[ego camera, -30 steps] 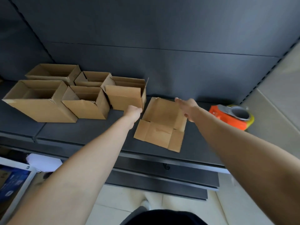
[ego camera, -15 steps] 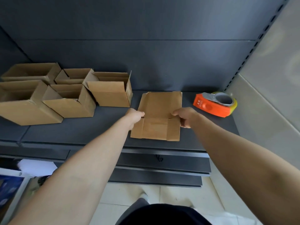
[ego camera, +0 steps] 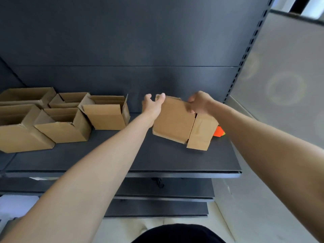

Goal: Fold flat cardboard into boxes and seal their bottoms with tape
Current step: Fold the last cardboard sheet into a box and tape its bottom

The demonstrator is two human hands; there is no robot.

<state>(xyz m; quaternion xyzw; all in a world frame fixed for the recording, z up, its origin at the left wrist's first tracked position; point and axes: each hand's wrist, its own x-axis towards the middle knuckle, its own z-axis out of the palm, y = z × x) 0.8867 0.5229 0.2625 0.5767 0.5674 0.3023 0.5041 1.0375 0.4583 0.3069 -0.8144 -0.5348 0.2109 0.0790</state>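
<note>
A flat brown cardboard blank (ego camera: 175, 120) is held tilted above the dark shelf (ego camera: 157, 160), its lower flaps hanging down on the right. My left hand (ego camera: 152, 106) grips its upper left edge, fingers over the top. My right hand (ego camera: 199, 103) grips its upper right corner. An orange tape dispenser (ego camera: 219, 132) lies on the shelf behind the blank, mostly hidden by it.
Several folded open boxes stand on the shelf's left side, the nearest one (ego camera: 107, 114) just left of my left hand. The dark back panel (ego camera: 140, 50) rises behind. A pale wall (ego camera: 280, 85) bounds the right. Lower shelves and floor lie below.
The blank lay flat on the shelf with my hands at its sides; now both hands have lifted it off the shelf and tilted it upright. It now covers most of the dispenser.
</note>
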